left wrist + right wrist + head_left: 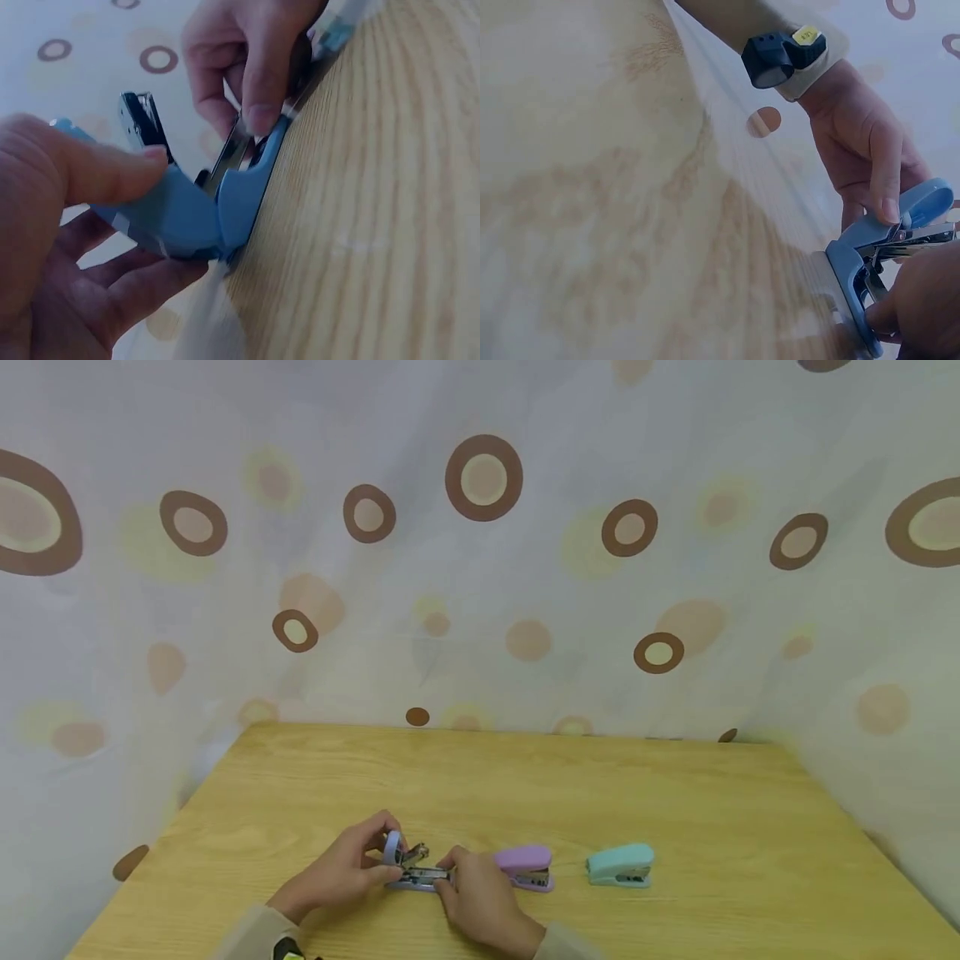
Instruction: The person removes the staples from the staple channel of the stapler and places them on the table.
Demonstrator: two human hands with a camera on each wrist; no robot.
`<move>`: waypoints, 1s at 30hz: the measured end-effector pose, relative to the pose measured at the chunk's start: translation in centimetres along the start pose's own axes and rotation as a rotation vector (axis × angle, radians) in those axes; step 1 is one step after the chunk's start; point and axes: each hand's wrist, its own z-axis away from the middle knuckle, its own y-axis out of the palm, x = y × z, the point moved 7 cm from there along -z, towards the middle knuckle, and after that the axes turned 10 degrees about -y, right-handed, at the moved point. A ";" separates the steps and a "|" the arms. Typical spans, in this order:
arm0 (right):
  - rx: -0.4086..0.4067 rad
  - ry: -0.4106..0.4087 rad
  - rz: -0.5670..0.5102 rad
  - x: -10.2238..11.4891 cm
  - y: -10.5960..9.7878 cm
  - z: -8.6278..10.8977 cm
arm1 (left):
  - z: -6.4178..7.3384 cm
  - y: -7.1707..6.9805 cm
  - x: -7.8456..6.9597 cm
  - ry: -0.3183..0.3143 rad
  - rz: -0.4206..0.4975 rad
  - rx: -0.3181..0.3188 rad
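A blue stapler stands on the table with its top cover swung up and back. Its metal inner arm sticks up between cover and base, and the staple channel lies exposed. My left hand grips the raised cover near the hinge, the thumb on one side and fingers on the other. At the base's front end, my right hand pinches the stapler with thumb and fingers, seen also in the left wrist view. Whether staples lie in the channel I cannot tell.
Just right of my right hand stands a purple stapler, partly hidden by the hand. Farther right is a teal stapler. The wooden table ends at a patterned cloth behind. A dark wrist device sits on my left sleeve.
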 end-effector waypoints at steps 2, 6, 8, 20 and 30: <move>0.000 -0.010 0.003 0.2 0.1 0.0 | 0.1 -0.3 0.1 0.006 0.025 0.023; 0.004 -0.005 -0.007 0.4 0.2 -0.1 | 0.0 -0.9 0.2 0.016 0.002 0.025; 0.016 -0.001 -0.013 0.4 0.3 -0.1 | 0.2 -1.3 0.2 0.029 -0.033 0.011; 0.011 -0.030 0.037 0.6 0.0 0.1 | 0.9 -3.0 1.2 0.023 -0.087 -0.080; 0.067 -0.099 0.110 1.0 -0.2 -0.1 | 0.3 -3.0 1.8 -0.023 -0.092 -0.083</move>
